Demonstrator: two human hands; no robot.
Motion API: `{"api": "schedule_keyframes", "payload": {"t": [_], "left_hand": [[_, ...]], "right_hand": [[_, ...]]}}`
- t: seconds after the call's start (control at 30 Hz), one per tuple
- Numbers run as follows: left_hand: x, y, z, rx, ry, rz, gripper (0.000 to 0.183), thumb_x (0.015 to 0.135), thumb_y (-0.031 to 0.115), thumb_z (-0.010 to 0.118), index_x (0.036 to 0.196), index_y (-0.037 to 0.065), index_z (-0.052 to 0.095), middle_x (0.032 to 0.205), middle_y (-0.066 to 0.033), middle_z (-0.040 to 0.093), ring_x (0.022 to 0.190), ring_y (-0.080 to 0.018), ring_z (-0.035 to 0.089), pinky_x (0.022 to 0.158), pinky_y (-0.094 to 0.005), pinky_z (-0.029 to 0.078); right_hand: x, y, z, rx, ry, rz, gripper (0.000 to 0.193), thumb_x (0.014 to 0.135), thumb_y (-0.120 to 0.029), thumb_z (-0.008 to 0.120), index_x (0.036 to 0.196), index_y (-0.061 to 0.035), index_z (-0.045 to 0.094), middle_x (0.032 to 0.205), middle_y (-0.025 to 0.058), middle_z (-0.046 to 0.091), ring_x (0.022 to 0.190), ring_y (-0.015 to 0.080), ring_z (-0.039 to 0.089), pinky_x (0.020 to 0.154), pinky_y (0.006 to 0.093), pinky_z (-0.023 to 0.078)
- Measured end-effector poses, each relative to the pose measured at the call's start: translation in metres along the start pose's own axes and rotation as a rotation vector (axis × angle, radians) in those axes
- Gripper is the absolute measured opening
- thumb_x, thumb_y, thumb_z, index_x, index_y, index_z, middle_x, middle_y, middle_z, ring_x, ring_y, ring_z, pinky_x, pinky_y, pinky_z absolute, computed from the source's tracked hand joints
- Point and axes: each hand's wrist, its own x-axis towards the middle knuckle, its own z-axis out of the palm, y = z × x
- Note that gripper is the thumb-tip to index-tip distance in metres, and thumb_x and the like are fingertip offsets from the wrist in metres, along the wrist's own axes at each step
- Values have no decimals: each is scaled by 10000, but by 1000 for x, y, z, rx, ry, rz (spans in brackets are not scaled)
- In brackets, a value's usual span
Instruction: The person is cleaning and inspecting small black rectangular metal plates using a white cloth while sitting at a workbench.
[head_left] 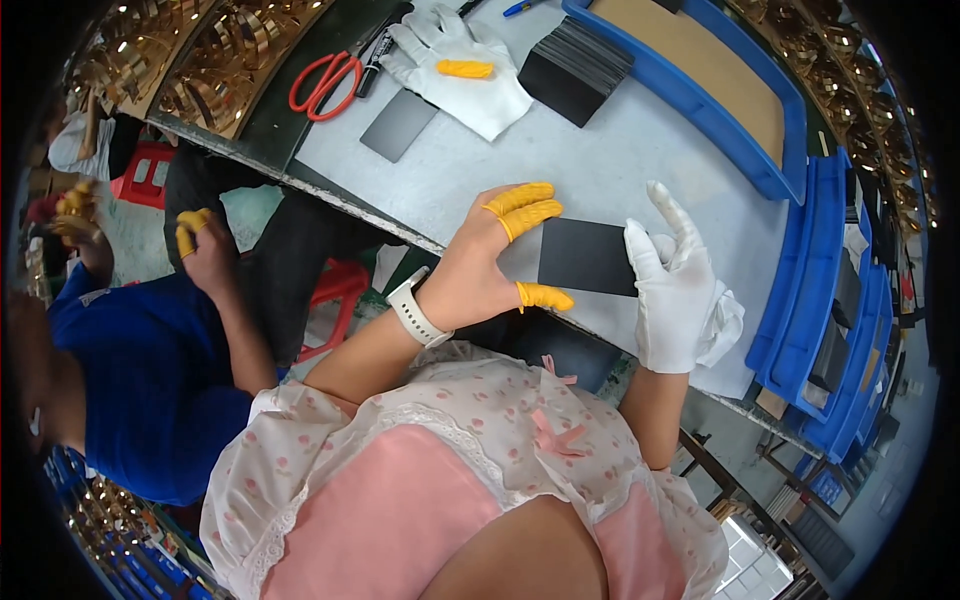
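Observation:
A thin, dark rectangular plate [590, 257] lies level between my hands, above the near side of the table. My left hand [480, 250], with yellow finger cots on the thumb and two fingers, spans its left end, fingertips at the far edge and thumb at the near edge. A paler grey area shows inside that grip; whether it belongs to the plate I cannot tell. My right hand [675, 285], in a white glove, pinches the right end, its index finger pointing away. Farther off, a stack of black plates [575, 70] stands beside a single grey plate [399, 126].
A white glove [460, 75] lies flat with a yellow finger cot [465, 69] on it. Red-handled scissors [325, 86] and a black marker [374, 66] lie left of it. Blue trays [690, 85] line the right side. A co-worker in blue [150, 370] sits at left.

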Motion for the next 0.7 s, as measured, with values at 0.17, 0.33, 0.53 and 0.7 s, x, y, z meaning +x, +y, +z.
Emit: {"api": "schedule_keyframes", "payload": {"t": [0.17,0.33,0.53,0.7], "left_hand": [[-1,0,0,-77,76,-8,845,678,347,1002,1396,67,656,1454,-126,632,1374,-366,522,1181,-455,420],[1,-3,-3,-98,113,-29,828,692,331,999,1395,64,653,1432,-120,646,1346,-351,546,1156,-445,442],[-1,-10,4,-136,126,-46,850,700,315,1002,1417,50,632,1420,-122,650,1317,-342,565,1123,-430,471],[-4,6,15,-406,136,-111,1048,698,325,999,1563,50,476,1448,-137,629,1321,-355,554,1143,-444,445]], "right_hand": [[-1,-3,0,129,216,-14,526,1030,-35,668,1536,8,530,779,-24,660,631,-7,488,609,163,390],[-15,0,-14,-189,356,-352,611,957,88,576,1558,21,494,1093,130,774,712,54,627,632,205,472],[-33,4,1,-852,117,-768,726,835,169,512,1548,29,478,1346,212,709,1334,329,625,1063,423,511],[-23,20,12,-410,41,-428,546,968,64,611,1506,62,516,1328,252,706,1303,299,667,1066,370,516]]}}
